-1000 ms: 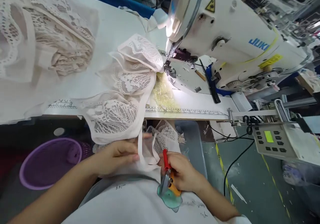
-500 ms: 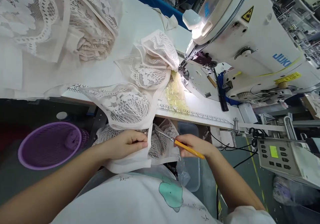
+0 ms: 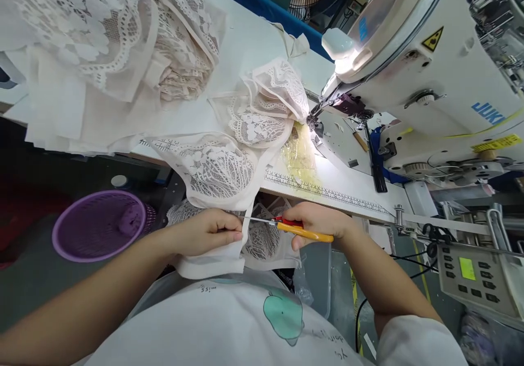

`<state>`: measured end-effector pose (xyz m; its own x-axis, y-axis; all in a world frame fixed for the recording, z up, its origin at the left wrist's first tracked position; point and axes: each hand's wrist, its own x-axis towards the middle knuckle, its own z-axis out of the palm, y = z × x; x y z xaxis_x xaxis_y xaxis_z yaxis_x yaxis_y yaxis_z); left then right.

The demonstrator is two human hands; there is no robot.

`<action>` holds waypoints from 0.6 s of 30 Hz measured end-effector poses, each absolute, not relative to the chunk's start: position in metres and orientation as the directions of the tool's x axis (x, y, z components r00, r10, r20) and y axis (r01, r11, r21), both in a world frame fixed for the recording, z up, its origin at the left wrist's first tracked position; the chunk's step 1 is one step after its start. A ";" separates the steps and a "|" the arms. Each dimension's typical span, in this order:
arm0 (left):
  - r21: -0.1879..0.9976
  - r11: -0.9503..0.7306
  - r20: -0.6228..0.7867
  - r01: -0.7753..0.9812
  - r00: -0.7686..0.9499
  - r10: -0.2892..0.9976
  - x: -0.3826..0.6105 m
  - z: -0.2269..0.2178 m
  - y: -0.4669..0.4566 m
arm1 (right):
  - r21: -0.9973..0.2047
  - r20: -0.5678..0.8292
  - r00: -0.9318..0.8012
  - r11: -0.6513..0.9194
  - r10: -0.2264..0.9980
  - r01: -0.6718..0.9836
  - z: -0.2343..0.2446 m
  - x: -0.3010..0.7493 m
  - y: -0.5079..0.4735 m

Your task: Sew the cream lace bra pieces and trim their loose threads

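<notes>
My left hand (image 3: 207, 234) is closed, pinching the edge of a white lace garment piece (image 3: 216, 167) that hangs over the table's front edge. My right hand (image 3: 317, 221) is closed on orange-and-red thread snips (image 3: 289, 227), whose metal tips point left and meet the fabric right beside my left fingers. A chain of more lace pieces (image 3: 266, 107) runs from this piece up to the needle area of the white sewing machine (image 3: 429, 71).
A heap of lace garments (image 3: 114, 44) lies at the table's back left. A purple basket (image 3: 96, 232) sits on the floor at the left. A control panel (image 3: 475, 276) hangs at the right under the table edge (image 3: 327, 194). A clear bin (image 3: 317, 279) stands below my right hand.
My right hand has turned the snips from upright near my chest to level, tips at the fabric by my left fingers. My view has shifted, so the scene has slid rightwards.
</notes>
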<state>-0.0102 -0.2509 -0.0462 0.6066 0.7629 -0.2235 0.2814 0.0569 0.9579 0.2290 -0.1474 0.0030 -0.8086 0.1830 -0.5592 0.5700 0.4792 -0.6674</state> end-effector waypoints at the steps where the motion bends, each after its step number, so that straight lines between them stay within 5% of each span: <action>1: 0.955 0.039 -0.218 0.295 0.603 0.768 -0.011 -0.047 -0.250 | -0.681 -0.553 -0.810 0.454 0.194 0.574 0.000 0.231 -0.148; 8: 0.846 -0.271 -0.048 0.459 0.573 0.818 -0.009 -0.043 -0.246 | -0.792 -0.418 -0.818 0.283 0.395 0.541 -0.025 0.251 -0.166; 13: 0.749 -0.444 0.080 0.492 0.598 0.797 0.003 -0.037 -0.255 | -0.970 -0.184 -0.735 0.002 0.653 0.245 -0.044 0.239 -0.194; 18: 0.549 -0.668 0.302 0.502 0.626 0.719 0.022 -0.033 -0.268 | -0.936 -0.346 -0.770 -0.146 0.536 0.319 -0.047 0.224 -0.208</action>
<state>0.0217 -0.2675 -0.0335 0.6261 0.7191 0.3017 0.5024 -0.6678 0.5492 0.2244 -0.2085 -0.0467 -0.7701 0.5361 -0.3457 0.3189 -0.1459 -0.9365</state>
